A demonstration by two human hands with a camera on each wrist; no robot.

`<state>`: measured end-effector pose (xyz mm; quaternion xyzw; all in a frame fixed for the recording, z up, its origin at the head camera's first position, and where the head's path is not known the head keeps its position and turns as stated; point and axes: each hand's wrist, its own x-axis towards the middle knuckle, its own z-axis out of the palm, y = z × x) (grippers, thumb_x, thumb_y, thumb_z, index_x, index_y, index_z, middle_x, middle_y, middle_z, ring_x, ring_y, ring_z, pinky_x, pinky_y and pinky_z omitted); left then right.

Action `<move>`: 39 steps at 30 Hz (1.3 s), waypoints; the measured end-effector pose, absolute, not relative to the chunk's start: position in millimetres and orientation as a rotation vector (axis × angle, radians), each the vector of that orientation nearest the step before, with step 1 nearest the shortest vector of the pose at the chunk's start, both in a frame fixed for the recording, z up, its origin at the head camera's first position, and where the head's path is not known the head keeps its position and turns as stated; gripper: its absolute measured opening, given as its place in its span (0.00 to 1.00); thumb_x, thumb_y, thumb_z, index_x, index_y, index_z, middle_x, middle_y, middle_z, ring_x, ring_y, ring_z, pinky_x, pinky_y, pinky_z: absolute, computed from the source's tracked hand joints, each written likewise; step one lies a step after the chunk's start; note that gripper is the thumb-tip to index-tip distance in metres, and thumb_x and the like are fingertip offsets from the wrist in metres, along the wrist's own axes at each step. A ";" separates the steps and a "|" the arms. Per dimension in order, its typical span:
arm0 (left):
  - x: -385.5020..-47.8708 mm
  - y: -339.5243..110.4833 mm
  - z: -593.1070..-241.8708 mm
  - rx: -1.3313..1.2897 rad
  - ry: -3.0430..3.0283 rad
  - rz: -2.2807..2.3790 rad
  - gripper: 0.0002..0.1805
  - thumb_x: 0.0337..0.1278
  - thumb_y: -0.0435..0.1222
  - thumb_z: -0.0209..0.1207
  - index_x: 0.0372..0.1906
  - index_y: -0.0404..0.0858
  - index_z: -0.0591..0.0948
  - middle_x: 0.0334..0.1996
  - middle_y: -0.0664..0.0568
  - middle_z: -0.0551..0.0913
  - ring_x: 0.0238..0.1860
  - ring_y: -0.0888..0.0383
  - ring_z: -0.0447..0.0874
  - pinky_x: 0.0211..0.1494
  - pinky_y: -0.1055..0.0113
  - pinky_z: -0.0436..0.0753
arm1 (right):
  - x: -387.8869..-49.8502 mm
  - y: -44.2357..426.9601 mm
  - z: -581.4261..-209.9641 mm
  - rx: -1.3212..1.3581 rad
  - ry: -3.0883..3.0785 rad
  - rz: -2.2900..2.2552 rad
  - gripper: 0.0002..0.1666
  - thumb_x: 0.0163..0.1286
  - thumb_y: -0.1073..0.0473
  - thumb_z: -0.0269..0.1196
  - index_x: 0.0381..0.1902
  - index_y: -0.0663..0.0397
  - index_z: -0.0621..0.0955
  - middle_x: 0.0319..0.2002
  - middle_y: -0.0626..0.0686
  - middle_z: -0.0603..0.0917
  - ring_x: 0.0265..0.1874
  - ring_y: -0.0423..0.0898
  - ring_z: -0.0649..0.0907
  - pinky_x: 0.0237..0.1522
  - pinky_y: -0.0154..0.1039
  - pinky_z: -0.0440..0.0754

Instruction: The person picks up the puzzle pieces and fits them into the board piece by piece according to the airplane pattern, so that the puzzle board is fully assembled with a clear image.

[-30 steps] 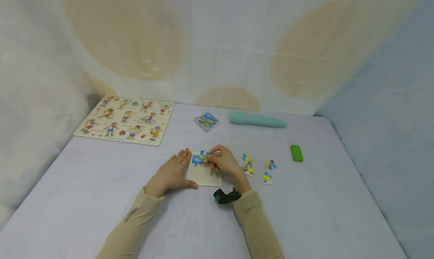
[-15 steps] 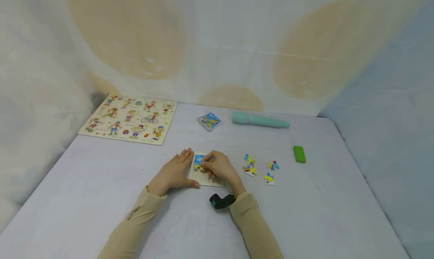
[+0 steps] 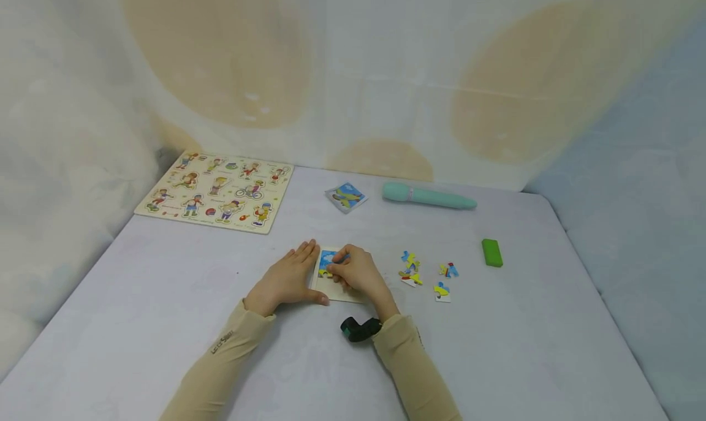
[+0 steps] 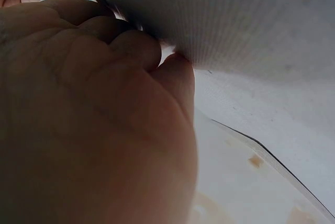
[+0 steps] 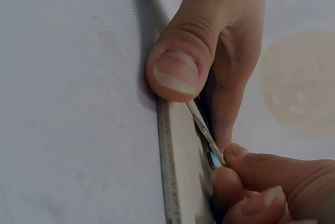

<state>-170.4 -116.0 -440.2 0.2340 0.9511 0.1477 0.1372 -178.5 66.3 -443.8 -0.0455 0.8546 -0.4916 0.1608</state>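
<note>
A small wooden puzzle tray [image 3: 337, 293] lies between the two hands, with blue, white and yellow jigsaw pieces [image 3: 326, 258] in its upper left part. My left hand [image 3: 288, 280] rests flat along the tray's left side, fingers straight and thumb spread at the near edge. My right hand [image 3: 360, 273] is over the tray and pinches a jigsaw piece between thumb and fingers. Edge-on in the right wrist view, that thin piece [image 5: 207, 134] tilts above the tray. The right fingers hide most of its face. In the left wrist view, the left palm [image 4: 99, 109] fills much of the frame.
Several loose jigsaw pieces [image 3: 410, 268] lie right of the tray, others [image 3: 442, 291] farther right. A green block [image 3: 492, 252] lies beyond them. Behind are a picture card [image 3: 346, 197], a mint-green microphone-shaped stick [image 3: 429, 196] and a large wooden picture board [image 3: 215, 191].
The right hand has brought the jigsaw piece down from above the tray's upper part to beside the blue pieces. The left hand stays at the tray's side. The whole head view has shifted slightly.
</note>
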 end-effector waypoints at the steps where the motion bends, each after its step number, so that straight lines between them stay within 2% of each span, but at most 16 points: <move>1: -170.3 -115.9 -439.8 0.677 2.750 0.427 0.65 0.39 0.64 0.68 0.75 0.29 0.52 0.77 0.38 0.49 0.78 0.43 0.46 0.78 0.47 0.53 | -178.1 65.9 -443.9 -0.138 2.464 -1.386 0.11 0.64 0.60 0.66 0.40 0.60 0.78 0.18 0.51 0.83 0.10 0.37 0.73 0.13 0.25 0.68; 7: -169.9 -116.2 -438.9 0.679 2.743 0.435 0.65 0.39 0.63 0.68 0.75 0.29 0.52 0.77 0.38 0.49 0.78 0.43 0.45 0.78 0.47 0.53 | -176.2 60.7 -446.2 -0.178 2.587 -1.305 0.06 0.63 0.61 0.65 0.31 0.57 0.79 0.13 0.47 0.79 0.09 0.36 0.72 0.11 0.26 0.62; 14: -168.9 -114.2 -439.5 0.682 2.737 0.444 0.65 0.39 0.63 0.69 0.75 0.29 0.52 0.77 0.37 0.49 0.78 0.42 0.46 0.78 0.46 0.53 | -176.2 67.3 -448.6 -0.186 2.495 -1.376 0.06 0.65 0.61 0.64 0.34 0.58 0.79 0.14 0.46 0.78 0.08 0.36 0.72 0.11 0.25 0.66; 17: -168.9 -113.6 -440.8 0.671 2.729 0.434 0.65 0.39 0.63 0.69 0.75 0.29 0.52 0.77 0.37 0.48 0.78 0.42 0.45 0.78 0.47 0.53 | -179.5 81.8 -447.4 -0.221 2.386 -1.448 0.09 0.68 0.58 0.63 0.39 0.59 0.80 0.18 0.48 0.80 0.11 0.37 0.72 0.14 0.26 0.68; 21: -169.7 -113.9 -441.1 0.667 2.730 0.405 0.65 0.40 0.63 0.68 0.75 0.29 0.52 0.77 0.38 0.48 0.78 0.43 0.45 0.79 0.47 0.53 | -186.0 115.3 -441.3 -0.201 2.317 -1.559 0.14 0.71 0.56 0.60 0.48 0.61 0.80 0.30 0.58 0.85 0.15 0.39 0.74 0.17 0.28 0.68; 27: -171.8 -115.2 -440.5 0.672 2.728 0.377 0.66 0.40 0.64 0.68 0.75 0.29 0.51 0.77 0.38 0.47 0.78 0.43 0.44 0.79 0.48 0.52 | -187.4 178.4 -437.2 -0.064 2.385 -1.625 0.20 0.72 0.58 0.59 0.59 0.59 0.76 0.45 0.63 0.85 0.21 0.41 0.74 0.19 0.29 0.68; 35: -171.6 -115.5 -440.9 0.664 2.729 0.377 0.65 0.40 0.63 0.68 0.75 0.29 0.51 0.77 0.38 0.48 0.78 0.43 0.45 0.79 0.48 0.52 | -185.7 220.1 -443.5 0.154 2.466 -1.647 0.22 0.72 0.57 0.59 0.61 0.59 0.76 0.49 0.61 0.82 0.23 0.40 0.75 0.23 0.29 0.70; 39: -171.3 -114.0 -439.9 0.673 2.728 0.383 0.65 0.40 0.63 0.68 0.75 0.29 0.51 0.77 0.38 0.48 0.78 0.43 0.45 0.79 0.47 0.52 | -184.8 225.6 -446.5 0.174 2.494 -1.611 0.22 0.70 0.58 0.60 0.61 0.59 0.75 0.53 0.62 0.81 0.32 0.42 0.79 0.30 0.30 0.75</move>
